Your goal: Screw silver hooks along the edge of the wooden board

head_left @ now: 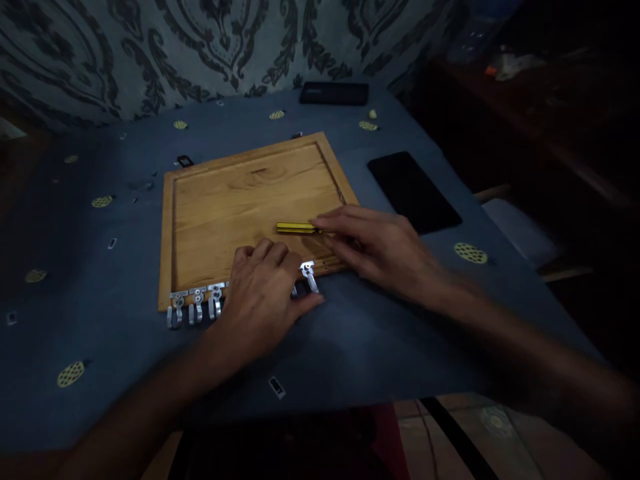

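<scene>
A framed wooden board (250, 200) lies on the table, with a row of silver metal hooks (199, 303) along its near edge. My left hand (263, 297) is bent over that edge, fingers curled on the wood and thumb below the rightmost hook (309, 270). It covers the middle hooks. Low over the board's right part, my right hand (383, 250) has its fingertips closed at the right end of a yellow-handled screwdriver (295, 228). The handle points left; its shaft is hidden by the fingers. Small dark screw holes show in the near edge beside the right hand.
A black phone-like slab (414, 191) lies right of the board, and a dark phone (334, 93) sits at the back. Small dark hangers (185, 161) stick out behind the board. The patterned blue cloth (360, 353) covers the table; a patterned wall stands behind.
</scene>
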`<move>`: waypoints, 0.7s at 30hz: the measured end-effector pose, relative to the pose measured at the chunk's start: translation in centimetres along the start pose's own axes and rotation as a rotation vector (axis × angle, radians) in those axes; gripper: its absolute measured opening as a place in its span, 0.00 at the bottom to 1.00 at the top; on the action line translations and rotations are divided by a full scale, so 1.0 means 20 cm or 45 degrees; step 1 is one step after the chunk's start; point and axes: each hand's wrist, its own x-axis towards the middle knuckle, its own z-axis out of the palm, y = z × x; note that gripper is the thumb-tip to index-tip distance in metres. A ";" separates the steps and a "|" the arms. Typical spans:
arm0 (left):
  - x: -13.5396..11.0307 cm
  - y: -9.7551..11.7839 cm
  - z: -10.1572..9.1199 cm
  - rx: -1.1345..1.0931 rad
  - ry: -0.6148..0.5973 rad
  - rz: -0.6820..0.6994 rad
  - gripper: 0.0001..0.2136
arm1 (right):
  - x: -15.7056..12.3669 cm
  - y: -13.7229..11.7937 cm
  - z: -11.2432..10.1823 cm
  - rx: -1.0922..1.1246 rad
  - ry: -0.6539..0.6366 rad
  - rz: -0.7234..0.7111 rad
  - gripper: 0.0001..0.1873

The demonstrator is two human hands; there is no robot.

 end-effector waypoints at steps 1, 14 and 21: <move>0.00 0.00 0.00 0.001 -0.002 -0.004 0.18 | 0.05 -0.01 0.00 -0.070 -0.070 0.041 0.16; 0.00 0.01 -0.01 -0.010 -0.030 -0.017 0.16 | 0.13 -0.02 -0.02 -0.137 0.119 0.144 0.08; -0.01 0.00 -0.01 -0.011 -0.028 -0.016 0.16 | -0.04 -0.19 -0.05 0.588 0.685 0.309 0.09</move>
